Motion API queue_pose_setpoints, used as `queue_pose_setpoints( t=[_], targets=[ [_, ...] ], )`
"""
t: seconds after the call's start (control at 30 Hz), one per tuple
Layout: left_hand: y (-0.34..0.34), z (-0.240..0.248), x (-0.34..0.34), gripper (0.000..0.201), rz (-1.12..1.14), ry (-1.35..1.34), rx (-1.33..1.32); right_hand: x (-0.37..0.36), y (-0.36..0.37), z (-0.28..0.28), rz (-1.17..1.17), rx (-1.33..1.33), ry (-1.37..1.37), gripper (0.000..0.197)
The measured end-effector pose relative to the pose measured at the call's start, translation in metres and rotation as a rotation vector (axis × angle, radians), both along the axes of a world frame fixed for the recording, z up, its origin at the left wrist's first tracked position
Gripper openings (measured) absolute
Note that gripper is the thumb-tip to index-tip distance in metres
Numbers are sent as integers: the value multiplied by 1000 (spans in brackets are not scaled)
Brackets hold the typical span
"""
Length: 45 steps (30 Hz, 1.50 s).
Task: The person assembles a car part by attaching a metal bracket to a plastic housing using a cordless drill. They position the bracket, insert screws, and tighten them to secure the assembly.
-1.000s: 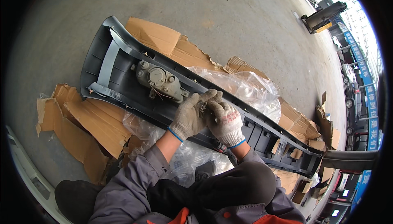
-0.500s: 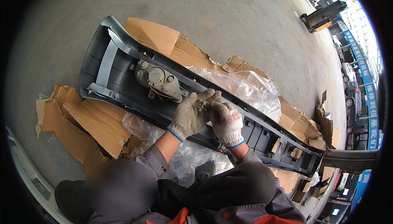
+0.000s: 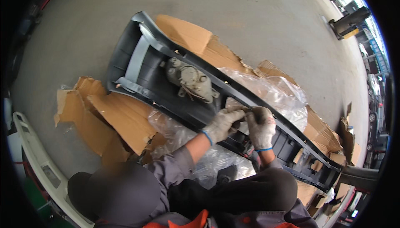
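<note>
Both my hands wear pale knitted gloves with blue cuffs and meet over a long dark car bumper (image 3: pixel 160 88), which lies with its hollow inner side up. My left hand (image 3: pixel 225 124) has its fingers closed at a small see-through piece (image 3: pixel 234 104) that looks like a plastic bag. Close beside it, my right hand (image 3: pixel 261 128) is curled with its fingertips together; whatever it pinches is hidden. Left of the hands, a grey lamp unit (image 3: pixel 192 80) with a round cap and a thin wire rests inside the bumper. A black and red tool (image 3: pixel 248 149) shows partly below my right hand.
Torn cardboard (image 3: pixel 121 119) and crumpled clear plastic sheeting (image 3: pixel 277 92) lie under and around the bumper. A pale bumper-like part (image 3: pixel 39 167) stands at the left edge. My bent knees are close on the near side. A black and yellow machine (image 3: pixel 350 23) stands far right.
The view has swung left, so the scene sits further right. Small metal pieces seen at my left fingers earlier are now hidden. The see-through piece now shows beyond my fingertips.
</note>
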<state>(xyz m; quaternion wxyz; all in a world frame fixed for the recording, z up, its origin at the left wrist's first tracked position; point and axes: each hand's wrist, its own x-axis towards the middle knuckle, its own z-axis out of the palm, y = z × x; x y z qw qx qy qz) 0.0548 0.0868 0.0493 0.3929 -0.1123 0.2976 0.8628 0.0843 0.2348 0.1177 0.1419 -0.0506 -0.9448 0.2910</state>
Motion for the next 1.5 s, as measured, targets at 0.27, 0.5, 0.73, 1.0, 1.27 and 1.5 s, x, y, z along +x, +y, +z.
queue_pose_setpoints(
  t=[0.27,0.5,0.73,1.0,1.27,1.5],
  targets=[
    [0,-5,6,18,-35,177,-211,8,-1,-16,93,157,-54,17],
    [-12,-26,7,12,120,-42,-77,57,8,-12,184,-1,-98,43],
    [-41,-40,21,16,144,-215,-90,164,64,-66,75,262,-294,99],
    [-82,-35,2,18,-40,-74,-111,169,71,-88,2,284,-172,86],
    [-201,-13,-56,16,155,116,-611,125,11,-20,73,-588,-458,54],
    [-211,-10,-66,18,189,73,-869,68,-39,-29,290,-604,-642,39]
  ],
)
